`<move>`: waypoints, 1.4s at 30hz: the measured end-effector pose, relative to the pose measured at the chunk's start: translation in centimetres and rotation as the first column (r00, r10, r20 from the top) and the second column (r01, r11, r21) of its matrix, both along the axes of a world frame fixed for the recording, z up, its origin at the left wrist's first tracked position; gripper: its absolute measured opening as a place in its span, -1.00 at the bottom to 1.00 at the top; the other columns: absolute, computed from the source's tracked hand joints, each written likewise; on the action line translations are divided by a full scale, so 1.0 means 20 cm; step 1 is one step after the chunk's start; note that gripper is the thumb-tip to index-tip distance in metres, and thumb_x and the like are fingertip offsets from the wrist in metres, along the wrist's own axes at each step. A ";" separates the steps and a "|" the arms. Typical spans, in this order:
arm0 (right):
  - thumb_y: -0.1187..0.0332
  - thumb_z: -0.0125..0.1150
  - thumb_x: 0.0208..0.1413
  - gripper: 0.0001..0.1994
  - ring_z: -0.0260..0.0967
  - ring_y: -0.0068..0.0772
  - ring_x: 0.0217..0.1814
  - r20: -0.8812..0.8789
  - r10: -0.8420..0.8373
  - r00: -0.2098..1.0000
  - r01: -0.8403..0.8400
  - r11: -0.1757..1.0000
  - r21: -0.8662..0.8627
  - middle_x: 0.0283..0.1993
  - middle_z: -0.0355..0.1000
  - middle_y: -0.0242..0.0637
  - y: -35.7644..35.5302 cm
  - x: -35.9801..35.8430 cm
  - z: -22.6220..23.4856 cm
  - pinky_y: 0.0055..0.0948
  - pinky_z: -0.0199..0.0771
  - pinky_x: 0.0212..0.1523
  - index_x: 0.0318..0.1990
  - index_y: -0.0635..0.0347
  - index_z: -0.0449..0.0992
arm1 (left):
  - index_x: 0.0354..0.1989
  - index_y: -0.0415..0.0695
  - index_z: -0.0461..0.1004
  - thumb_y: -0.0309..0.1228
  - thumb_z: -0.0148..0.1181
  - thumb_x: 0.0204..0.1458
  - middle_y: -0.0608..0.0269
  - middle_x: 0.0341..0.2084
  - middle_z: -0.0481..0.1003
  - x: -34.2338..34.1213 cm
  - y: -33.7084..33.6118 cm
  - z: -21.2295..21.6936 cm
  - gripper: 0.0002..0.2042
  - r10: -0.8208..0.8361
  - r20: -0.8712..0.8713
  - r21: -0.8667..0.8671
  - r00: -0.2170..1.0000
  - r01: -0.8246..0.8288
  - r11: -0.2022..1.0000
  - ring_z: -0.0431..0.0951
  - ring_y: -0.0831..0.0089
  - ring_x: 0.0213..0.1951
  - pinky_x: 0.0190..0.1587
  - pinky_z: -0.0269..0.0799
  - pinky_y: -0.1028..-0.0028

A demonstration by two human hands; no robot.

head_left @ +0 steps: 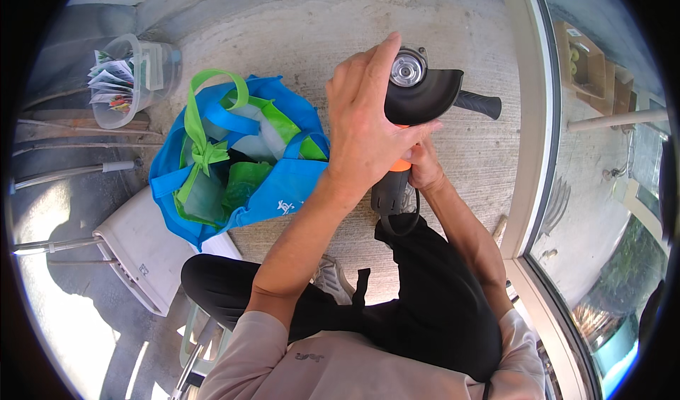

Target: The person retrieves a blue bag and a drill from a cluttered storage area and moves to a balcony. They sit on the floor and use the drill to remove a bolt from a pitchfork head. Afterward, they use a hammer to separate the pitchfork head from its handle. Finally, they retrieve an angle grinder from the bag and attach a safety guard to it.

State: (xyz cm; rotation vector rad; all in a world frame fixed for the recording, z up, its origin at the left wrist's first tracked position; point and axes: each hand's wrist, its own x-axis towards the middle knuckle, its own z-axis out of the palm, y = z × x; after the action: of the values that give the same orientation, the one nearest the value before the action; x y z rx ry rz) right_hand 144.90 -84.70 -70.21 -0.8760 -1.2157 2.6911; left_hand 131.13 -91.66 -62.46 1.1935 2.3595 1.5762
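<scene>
An angle grinder is held up in front of me, its silver spindle and black half-round guard facing up. A black ribbed side handle sticks out to the right. My left hand wraps the guard's left side, with fingers pointing up beside the spindle and the thumb stretched across below the guard. Closed round the orange and black body is my right hand, its fingers partly hidden behind the tool. A black cord loop hangs at the grinder's lower end.
Left of my arms stands a blue bag with a green bag inside. A clear plastic tub with papers is farther left, above a white folded panel. A glass door frame borders the right side.
</scene>
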 end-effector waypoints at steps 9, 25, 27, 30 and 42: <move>0.26 0.26 -0.25 -0.42 0.44 -0.50 -0.04 0.020 -0.115 0.993 0.116 0.992 -0.049 -0.07 0.49 -0.29 -0.03 -0.03 0.04 -0.48 0.41 0.05 0.00 0.38 0.45 | 0.25 -0.23 0.25 -0.44 0.57 -0.54 0.00 -0.06 0.45 -0.03 -0.03 0.01 -0.03 -0.085 -0.015 0.032 0.996 0.086 0.996 0.38 0.02 0.03 0.10 0.29 0.13; 0.22 0.24 -0.19 -0.23 0.40 -0.30 0.08 -0.061 -0.067 0.996 0.060 0.991 -0.120 0.11 0.35 -0.17 -0.03 -0.03 -0.01 -0.28 0.48 0.07 0.26 0.29 0.19 | 0.13 -0.18 0.36 -0.46 0.55 -0.51 0.06 -0.13 0.47 -0.07 -0.01 0.01 -0.17 -0.028 0.088 0.045 0.996 0.024 0.999 0.40 0.07 -0.04 -0.01 0.39 0.22; 0.23 0.22 -0.14 -0.21 0.36 -0.35 0.18 -0.107 -0.008 0.994 -0.008 0.988 -0.156 0.20 0.31 -0.20 -0.01 -0.01 -0.05 -0.33 0.38 0.21 0.32 0.25 0.12 | 0.15 -0.18 0.35 -0.45 0.58 -0.49 0.08 -0.05 0.46 -0.06 0.00 0.01 -0.16 -0.018 0.094 0.024 0.995 0.016 1.000 0.40 0.13 0.02 0.07 0.37 0.27; 0.23 0.22 -0.14 -0.22 0.38 -0.35 0.16 -0.077 -0.076 0.994 0.067 0.991 -0.112 0.17 0.33 -0.21 -0.04 -0.04 -0.01 -0.35 0.42 0.18 0.31 0.24 0.13 | 0.18 -0.18 0.33 -0.43 0.60 -0.48 0.08 -0.01 0.43 -0.02 0.01 -0.01 -0.13 0.034 0.078 0.022 0.996 -0.036 0.999 0.39 0.15 0.04 0.10 0.35 0.29; 0.22 0.21 -0.06 -0.34 0.41 -0.38 0.10 -0.106 -0.098 0.990 0.070 0.967 -0.243 0.09 0.41 -0.25 -0.06 0.01 -0.10 -0.36 0.47 0.11 0.25 0.25 0.24 | 0.25 -0.23 0.22 -0.30 0.66 -0.50 0.07 -0.01 0.41 -0.01 0.02 -0.08 0.01 0.021 0.084 0.237 0.996 -0.041 0.971 0.39 0.20 0.02 0.06 0.32 0.28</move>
State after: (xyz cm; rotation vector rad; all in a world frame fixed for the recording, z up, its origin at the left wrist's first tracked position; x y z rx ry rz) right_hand 145.08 -85.84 -72.21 -0.7609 -0.8242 2.8136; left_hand 130.98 -91.19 -64.08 1.1109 2.1978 1.9257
